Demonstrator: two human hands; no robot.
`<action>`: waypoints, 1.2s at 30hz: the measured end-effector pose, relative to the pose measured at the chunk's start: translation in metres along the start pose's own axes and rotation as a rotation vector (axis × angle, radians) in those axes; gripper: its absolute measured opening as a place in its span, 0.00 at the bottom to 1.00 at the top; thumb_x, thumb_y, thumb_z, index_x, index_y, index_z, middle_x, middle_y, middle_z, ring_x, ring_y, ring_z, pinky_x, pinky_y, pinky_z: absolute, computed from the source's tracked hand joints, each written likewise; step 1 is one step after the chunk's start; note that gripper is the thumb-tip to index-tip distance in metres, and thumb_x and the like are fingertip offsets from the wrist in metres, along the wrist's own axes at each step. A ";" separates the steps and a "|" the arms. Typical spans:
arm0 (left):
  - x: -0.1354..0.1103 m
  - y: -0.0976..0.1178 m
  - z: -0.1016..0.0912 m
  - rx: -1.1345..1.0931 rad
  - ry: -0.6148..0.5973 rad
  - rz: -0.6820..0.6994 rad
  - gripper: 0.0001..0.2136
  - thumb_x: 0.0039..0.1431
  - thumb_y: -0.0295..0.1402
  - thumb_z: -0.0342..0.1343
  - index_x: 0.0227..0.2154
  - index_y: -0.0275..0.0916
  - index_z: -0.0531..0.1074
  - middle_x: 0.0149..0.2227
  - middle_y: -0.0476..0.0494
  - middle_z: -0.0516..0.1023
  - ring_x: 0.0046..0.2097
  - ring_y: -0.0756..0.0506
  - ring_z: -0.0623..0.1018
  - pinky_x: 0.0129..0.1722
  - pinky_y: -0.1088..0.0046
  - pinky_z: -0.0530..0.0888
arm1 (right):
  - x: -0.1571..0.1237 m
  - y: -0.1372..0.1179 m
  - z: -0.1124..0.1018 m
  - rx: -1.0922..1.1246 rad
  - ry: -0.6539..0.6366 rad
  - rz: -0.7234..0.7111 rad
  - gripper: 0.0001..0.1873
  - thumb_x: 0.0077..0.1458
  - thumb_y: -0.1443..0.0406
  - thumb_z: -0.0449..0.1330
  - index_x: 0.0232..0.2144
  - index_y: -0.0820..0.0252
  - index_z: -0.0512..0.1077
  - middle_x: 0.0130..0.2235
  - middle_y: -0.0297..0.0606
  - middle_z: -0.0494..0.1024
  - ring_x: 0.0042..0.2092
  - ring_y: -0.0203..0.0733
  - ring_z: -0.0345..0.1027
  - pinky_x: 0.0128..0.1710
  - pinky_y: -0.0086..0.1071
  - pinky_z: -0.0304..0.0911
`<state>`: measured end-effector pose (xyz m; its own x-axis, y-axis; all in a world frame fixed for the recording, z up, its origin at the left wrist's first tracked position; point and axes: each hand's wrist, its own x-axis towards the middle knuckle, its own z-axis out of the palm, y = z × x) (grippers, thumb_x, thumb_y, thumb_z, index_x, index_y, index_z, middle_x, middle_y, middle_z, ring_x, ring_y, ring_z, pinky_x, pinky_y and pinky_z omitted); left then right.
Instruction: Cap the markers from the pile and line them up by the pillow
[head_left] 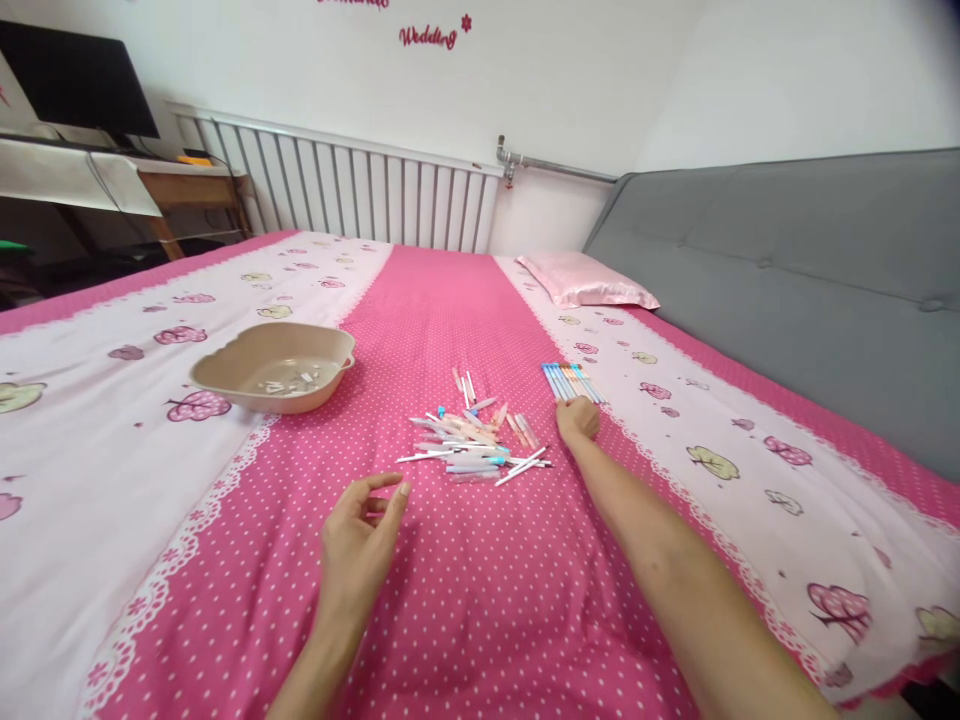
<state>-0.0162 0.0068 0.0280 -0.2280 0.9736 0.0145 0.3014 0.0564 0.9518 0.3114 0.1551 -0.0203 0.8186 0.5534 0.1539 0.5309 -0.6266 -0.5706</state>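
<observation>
My right hand point(577, 419) reaches far out over the pink dotted bedspread point(480, 600), its fingers curled against the near end of a neat row of blue-capped pens point(573, 382). Whether it grips one of them is hidden. My left hand point(361, 535) hovers near me, fingers loosely curved and apart, with nothing in it. Between the hands lies a loose pile of pens and pen parts point(472, 443), mostly white, pink and pale blue.
A beige shallow bowl point(225, 375) with small white bits inside sits at the left on the bed. A pink pillow point(585, 282) lies at the far end. A grey padded headboard point(810, 290) runs along the right; a white radiator point(337, 190) and a desk stand behind.
</observation>
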 end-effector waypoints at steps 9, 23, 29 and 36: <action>-0.003 0.003 0.001 -0.037 0.023 0.036 0.23 0.46 0.50 0.56 0.38 0.37 0.73 0.26 0.45 0.70 0.25 0.50 0.67 0.23 0.76 0.65 | -0.027 -0.023 -0.016 0.078 0.016 -0.099 0.12 0.52 0.62 0.54 0.38 0.58 0.72 0.37 0.46 0.77 0.40 0.46 0.71 0.36 0.34 0.63; -0.002 0.002 -0.003 -0.059 0.044 0.059 0.22 0.45 0.51 0.55 0.36 0.37 0.74 0.23 0.48 0.69 0.23 0.51 0.66 0.22 0.77 0.62 | -0.091 -0.069 -0.032 0.182 -0.241 -0.404 0.09 0.46 0.66 0.57 0.31 0.57 0.75 0.34 0.36 0.79 0.37 0.39 0.72 0.36 0.27 0.63; -0.001 0.002 -0.003 -0.119 0.069 0.088 0.24 0.43 0.51 0.56 0.35 0.34 0.75 0.20 0.48 0.69 0.22 0.50 0.66 0.22 0.76 0.63 | -0.111 -0.070 -0.047 0.190 -0.329 -0.514 0.11 0.47 0.67 0.57 0.34 0.58 0.75 0.34 0.34 0.80 0.36 0.36 0.73 0.34 0.24 0.63; -0.002 0.004 -0.004 -0.129 0.068 0.059 0.23 0.42 0.50 0.56 0.34 0.35 0.75 0.20 0.48 0.69 0.21 0.50 0.66 0.22 0.76 0.63 | -0.138 -0.053 -0.056 0.069 -0.372 -0.628 0.13 0.47 0.73 0.56 0.33 0.55 0.76 0.37 0.34 0.79 0.40 0.39 0.72 0.38 0.28 0.63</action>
<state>-0.0181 0.0039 0.0335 -0.2767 0.9569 0.0882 0.1961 -0.0337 0.9800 0.1826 0.0809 0.0341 0.2290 0.9544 0.1917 0.8505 -0.1003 -0.5163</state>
